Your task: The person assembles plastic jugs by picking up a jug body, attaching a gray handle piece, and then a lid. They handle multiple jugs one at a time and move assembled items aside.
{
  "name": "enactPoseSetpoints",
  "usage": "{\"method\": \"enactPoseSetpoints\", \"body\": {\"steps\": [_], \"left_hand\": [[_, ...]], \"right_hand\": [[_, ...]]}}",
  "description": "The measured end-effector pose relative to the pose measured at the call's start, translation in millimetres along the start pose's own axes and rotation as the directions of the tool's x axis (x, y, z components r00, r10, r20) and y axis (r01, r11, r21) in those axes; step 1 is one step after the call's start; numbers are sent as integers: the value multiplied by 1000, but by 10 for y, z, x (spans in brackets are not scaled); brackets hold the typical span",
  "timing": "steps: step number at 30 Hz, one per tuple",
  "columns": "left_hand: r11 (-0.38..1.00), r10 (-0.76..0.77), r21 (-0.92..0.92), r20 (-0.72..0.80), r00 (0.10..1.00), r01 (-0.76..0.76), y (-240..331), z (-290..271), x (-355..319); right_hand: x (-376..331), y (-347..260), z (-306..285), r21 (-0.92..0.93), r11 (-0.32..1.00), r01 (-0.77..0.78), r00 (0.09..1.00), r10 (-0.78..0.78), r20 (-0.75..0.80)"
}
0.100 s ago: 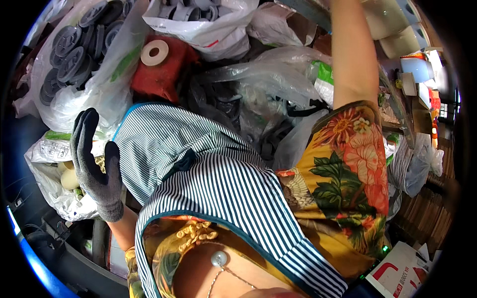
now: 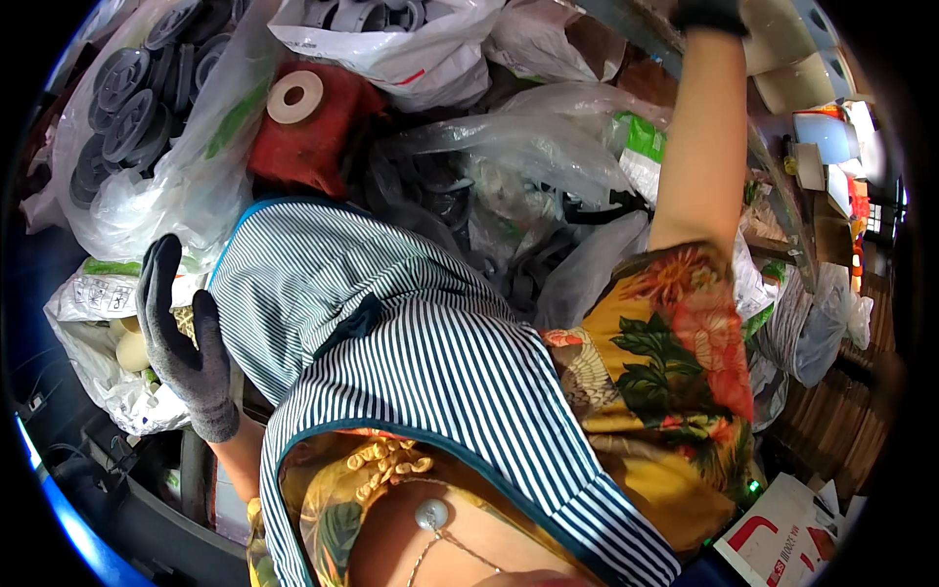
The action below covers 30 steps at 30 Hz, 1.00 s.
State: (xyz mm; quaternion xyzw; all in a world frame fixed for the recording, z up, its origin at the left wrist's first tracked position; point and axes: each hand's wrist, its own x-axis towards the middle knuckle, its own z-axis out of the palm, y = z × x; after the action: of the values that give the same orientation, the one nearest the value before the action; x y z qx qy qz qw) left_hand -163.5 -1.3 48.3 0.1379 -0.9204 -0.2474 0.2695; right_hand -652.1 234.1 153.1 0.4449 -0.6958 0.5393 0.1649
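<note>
My left hand, in a grey glove with dark fingers, is raised at the left. Its fingers point up and the thumb stands apart; it holds nothing. Behind it are a clear plastic bag of grey round plastic parts and a white bag with pale round things in it. My right arm stretches up to the top edge. Only the dark glove cuff of my right hand shows there; its fingers lie outside the picture, so what it touches is hidden.
A red block-like object with a white ring on it stands before me. Behind is a white bag of grey parts; an opened clear bag lies beside it. Stacked cardboard and a printed carton are at the right.
My right forearm has come slightly down, bringing the dark glove cuff into view at the top. My left hand has dropped a little, still with its fingers apart.
</note>
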Motion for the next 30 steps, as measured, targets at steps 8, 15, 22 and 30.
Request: {"method": "enactPoseSetpoints", "body": {"steps": [8,15,22,30], "left_hand": [[908,-370,-194,43,928,371,-130,340,-560],[919,-393,-23,33,919,394,-73,410,-398],[842,-537,16,-85,839,540,35,248,-643],[821,-518,207,-125,846,533,-134,46,-726]], "right_hand": [[-4481,952,291,-574,548,-609,124,780,614],[-5550,1459,1013,-816,342,-465,-174,869,464],[-4881,1959,2798,-669,526,-525,404,846,349],[-5393,2403,3409,-389,606,-694,576,791,205]]}}
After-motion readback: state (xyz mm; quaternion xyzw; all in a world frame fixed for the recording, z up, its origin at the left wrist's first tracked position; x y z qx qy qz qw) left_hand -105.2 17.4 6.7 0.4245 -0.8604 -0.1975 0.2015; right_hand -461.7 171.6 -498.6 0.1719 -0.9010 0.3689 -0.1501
